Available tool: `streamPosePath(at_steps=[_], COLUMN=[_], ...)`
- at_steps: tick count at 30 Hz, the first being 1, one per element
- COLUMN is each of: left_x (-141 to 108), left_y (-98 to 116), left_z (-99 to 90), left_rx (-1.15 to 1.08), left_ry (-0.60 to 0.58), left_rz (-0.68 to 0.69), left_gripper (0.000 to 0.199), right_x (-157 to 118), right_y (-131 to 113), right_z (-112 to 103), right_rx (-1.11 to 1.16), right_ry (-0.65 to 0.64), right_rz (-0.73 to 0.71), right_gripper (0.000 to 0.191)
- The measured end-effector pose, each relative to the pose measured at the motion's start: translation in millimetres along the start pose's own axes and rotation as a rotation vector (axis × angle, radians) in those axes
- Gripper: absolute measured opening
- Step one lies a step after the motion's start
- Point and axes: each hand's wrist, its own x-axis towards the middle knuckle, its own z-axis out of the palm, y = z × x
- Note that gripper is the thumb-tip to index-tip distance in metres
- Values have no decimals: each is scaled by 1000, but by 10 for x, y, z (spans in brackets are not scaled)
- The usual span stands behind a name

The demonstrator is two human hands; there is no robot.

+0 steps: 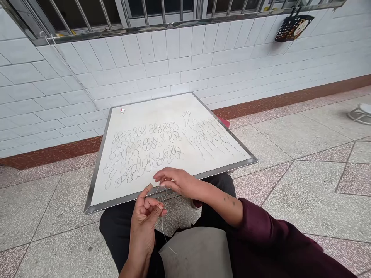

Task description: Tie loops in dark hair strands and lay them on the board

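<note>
Between my hands, just past the table's near edge, is a thin wire (pixel 162 224) bent into a loop with a long tail hanging down toward my lap. My left hand (pixel 147 212) pinches it at the base of the loop between thumb and fingers, with the index finger raised. Above the loop, my right hand (pixel 175 181) has its fingers bent, thumb and fingertips at the top of the loop. On the white table (pixel 150 112) lie rows of wire figure-eight shapes (pixel 147 164) at the left and middle, and single loops with long tails (pixel 203 146) at the right.
A small red and white item (pixel 122 111) sits at the table's far left corner. Behind stands a tiled wall (pixel 179 65) with a barred window and a hanging black basket (pixel 294 29). A round stool (pixel 361 114) is at the far right.
</note>
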Motion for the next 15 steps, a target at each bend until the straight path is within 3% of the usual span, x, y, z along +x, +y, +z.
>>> streamPosePath(at_steps=[2,7,15], left_x=[-10,-12,-6], left_y=[9,-27,-72], left_z=[1,-8,-40], left_rx=[5,-6,34], left_ry=[8,8,-6], left_rz=[9,25,64], left_gripper=[64,66,64], right_x=[-6,-20,-34], right_y=[5,27,105], right_z=[-5,79,255], right_rx=[-18,-116,-160], right_ry=[31,-77,42], right_rz=[-1,-202,-193], right_gripper=[22,18,15])
